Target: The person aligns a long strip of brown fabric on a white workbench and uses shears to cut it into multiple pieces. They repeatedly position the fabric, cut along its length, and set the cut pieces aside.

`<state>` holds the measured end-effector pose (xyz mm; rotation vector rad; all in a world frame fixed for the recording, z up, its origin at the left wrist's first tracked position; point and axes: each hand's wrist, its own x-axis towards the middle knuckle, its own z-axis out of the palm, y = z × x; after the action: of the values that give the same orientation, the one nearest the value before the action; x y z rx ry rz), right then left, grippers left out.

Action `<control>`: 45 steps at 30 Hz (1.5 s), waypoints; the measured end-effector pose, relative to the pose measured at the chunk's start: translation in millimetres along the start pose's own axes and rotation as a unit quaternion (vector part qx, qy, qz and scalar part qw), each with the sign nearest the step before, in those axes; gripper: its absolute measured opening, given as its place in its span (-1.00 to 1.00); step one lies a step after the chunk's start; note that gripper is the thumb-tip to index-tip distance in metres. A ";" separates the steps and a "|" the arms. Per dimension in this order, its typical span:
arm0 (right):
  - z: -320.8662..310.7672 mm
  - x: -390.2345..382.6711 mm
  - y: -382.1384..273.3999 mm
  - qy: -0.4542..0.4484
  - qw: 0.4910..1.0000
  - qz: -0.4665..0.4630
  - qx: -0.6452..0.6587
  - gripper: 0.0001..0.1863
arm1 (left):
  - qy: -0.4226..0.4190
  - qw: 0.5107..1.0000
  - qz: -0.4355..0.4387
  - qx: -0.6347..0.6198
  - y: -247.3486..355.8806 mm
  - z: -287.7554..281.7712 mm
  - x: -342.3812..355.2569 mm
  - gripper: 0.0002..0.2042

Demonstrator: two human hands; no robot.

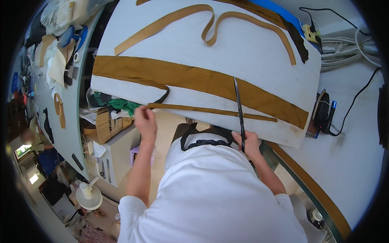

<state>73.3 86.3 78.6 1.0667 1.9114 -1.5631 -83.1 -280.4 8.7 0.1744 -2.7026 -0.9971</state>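
My left hand (pixel 145 121) pinches one end of a narrow brown fabric strip (pixel 194 109) at the table's near edge. The strip stretches rightward along the white table. In my right hand (pixel 249 143) is a long, slim pair of scissors (pixel 240 107), dark toward the hand and silvery at the tip. They point away from me and cross over the strip, their tip reaching a wide brown fabric band (pixel 190 75). My fingers hide the scissor handles, and the blades look closed together.
A tan strip (pixel 170 19) lies curled farther back on the white table (pixel 259 52). At the right are a black iron-like device (pixel 322 111), cables (pixel 344 50) and a power strip (pixel 311 34). A cardboard box (pixel 107 127) holding green cloth stands left, beside a cluttered side table (pixel 65 137).
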 end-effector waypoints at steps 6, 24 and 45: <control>33.2 0.3 -20.8 -0.027 0.999 -0.013 -0.015 -0.56 | 0.211 0.959 -0.157 -0.109 -44.7 -96.4 102.6 -0.88; 65.7 -5.5 -32.7 0.023 0.996 -0.033 -0.085 -0.52 | 0.033 0.985 0.134 0.103 -44.7 -44.6 126.5 -0.76; 76.2 7.6 7.1 0.032 0.999 0.035 0.024 -0.46 | -0.314 0.846 0.396 0.167 -20.4 15.5 173.3 -0.78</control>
<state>64.7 15.8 48.9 1.2036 1.8646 -1.5616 -253.3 -320.6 17.9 -1.3180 -2.9602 -0.3372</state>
